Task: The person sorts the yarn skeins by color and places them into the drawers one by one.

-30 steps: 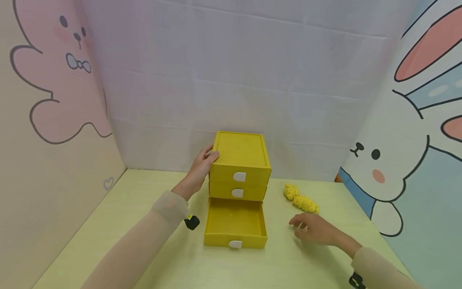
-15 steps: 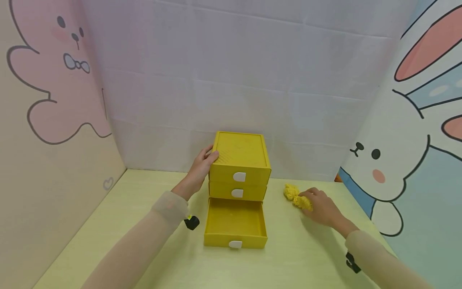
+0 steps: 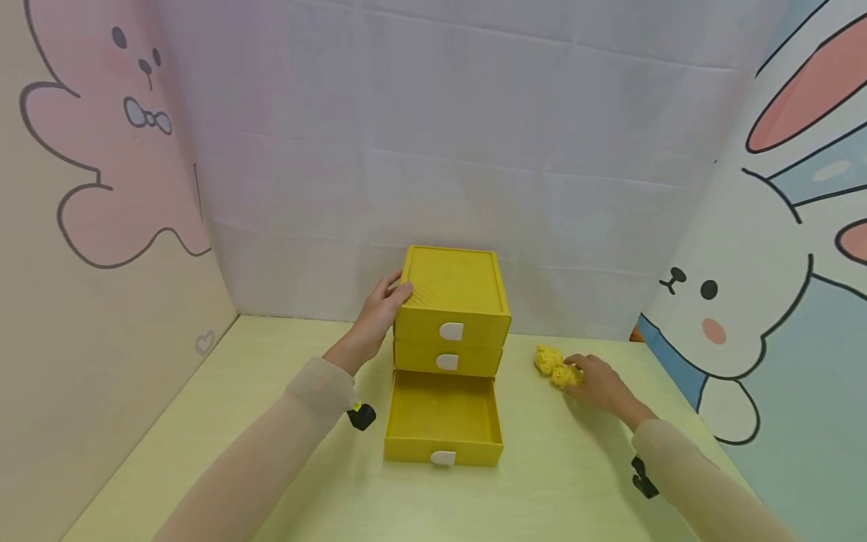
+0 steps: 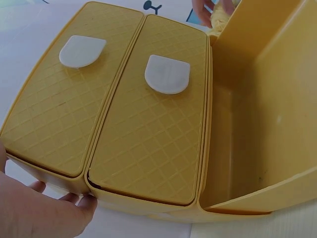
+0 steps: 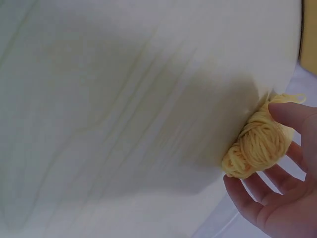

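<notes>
A yellow drawer cabinet [image 3: 452, 280] stands at the middle back of the table, its white-tabbed bottom drawer [image 3: 443, 418] pulled out with nothing inside. My left hand [image 3: 369, 324] holds the cabinet's upper left edge, thumb on top and fingers along the side. In the left wrist view, those fingertips touch the side wall. To the right of the cabinet lie two small bundles of yellow yarn. My right hand [image 3: 603, 385] grips the nearer yarn bundle [image 5: 262, 139] between thumb and fingers. Just beyond it, the other yarn bundle [image 3: 547, 360] rests on the table.
The pale table [image 3: 535, 482] meets a white cloth backdrop [image 3: 447, 135] just behind the cabinet. Side panels with a pink cartoon figure [image 3: 129, 188] and a white rabbit [image 3: 731, 316] bound the left and right.
My right hand has moved up and away from me to the nearer yarn bundle and taken hold of it. My left hand stays on the cabinet; the drawer has not moved.
</notes>
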`<action>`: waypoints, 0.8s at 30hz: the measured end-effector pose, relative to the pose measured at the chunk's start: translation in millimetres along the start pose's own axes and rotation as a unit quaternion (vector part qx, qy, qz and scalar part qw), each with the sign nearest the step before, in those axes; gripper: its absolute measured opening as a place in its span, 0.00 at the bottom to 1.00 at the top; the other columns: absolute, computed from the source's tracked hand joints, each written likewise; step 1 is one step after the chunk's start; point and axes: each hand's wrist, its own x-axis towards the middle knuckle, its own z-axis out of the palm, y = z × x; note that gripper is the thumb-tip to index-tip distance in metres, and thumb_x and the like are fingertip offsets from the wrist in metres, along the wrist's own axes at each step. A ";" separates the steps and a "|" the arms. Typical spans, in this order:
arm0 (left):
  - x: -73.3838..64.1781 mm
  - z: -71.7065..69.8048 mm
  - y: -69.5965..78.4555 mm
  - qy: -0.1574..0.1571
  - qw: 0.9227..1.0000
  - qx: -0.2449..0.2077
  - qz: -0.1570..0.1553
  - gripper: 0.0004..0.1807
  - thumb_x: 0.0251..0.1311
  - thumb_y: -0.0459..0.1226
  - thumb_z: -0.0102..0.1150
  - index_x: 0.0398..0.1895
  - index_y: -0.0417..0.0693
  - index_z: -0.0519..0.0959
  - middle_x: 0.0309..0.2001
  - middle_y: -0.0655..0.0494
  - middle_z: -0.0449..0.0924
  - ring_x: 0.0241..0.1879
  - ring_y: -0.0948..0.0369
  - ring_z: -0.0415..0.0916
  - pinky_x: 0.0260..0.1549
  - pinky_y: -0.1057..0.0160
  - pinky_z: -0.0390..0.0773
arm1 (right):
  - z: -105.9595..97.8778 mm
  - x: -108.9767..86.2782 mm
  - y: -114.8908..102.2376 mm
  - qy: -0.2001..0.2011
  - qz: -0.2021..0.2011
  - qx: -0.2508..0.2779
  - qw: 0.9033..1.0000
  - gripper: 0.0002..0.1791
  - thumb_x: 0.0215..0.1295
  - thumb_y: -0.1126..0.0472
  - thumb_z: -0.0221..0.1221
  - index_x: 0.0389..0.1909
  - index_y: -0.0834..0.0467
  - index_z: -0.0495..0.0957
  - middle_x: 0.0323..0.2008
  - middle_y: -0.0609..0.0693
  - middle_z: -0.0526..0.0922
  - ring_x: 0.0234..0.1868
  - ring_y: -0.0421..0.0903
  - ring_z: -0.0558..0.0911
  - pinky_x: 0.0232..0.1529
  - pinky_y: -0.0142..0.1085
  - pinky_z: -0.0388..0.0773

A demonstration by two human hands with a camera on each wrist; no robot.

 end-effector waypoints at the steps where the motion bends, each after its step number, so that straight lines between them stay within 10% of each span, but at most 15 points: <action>1: 0.0 0.2 0.3 0.001 1.000 0.000 0.000 0.40 0.80 0.54 0.53 0.87 0.58 0.51 0.81 0.49 0.58 0.77 0.48 0.62 0.78 0.45 0.61 | 0.7 0.4 0.6 -0.003 0.002 0.001 1.000 0.26 0.64 0.63 0.72 0.60 0.69 0.78 0.50 0.69 0.83 0.50 0.67 0.82 0.52 0.65 0.80; 14: -1.3 1.6 3.1 0.000 1.000 -0.001 -0.002 0.38 0.81 0.52 0.52 0.87 0.61 0.52 0.81 0.48 0.58 0.76 0.47 0.65 0.77 0.44 0.63 | -3.3 -9.7 -14.0 -0.020 -0.017 0.016 1.000 0.24 0.62 0.65 0.71 0.57 0.69 0.80 0.52 0.68 0.85 0.53 0.69 0.84 0.55 0.65 0.80; 24: -2.2 1.1 7.3 -0.002 1.000 0.001 -0.008 0.38 0.82 0.50 0.52 0.88 0.60 0.50 0.82 0.45 0.57 0.75 0.45 0.66 0.77 0.43 0.63 | -24.3 -17.4 -75.2 -0.025 -0.076 0.051 0.995 0.24 0.64 0.63 0.71 0.59 0.66 0.81 0.54 0.62 0.87 0.53 0.63 0.85 0.54 0.60 0.83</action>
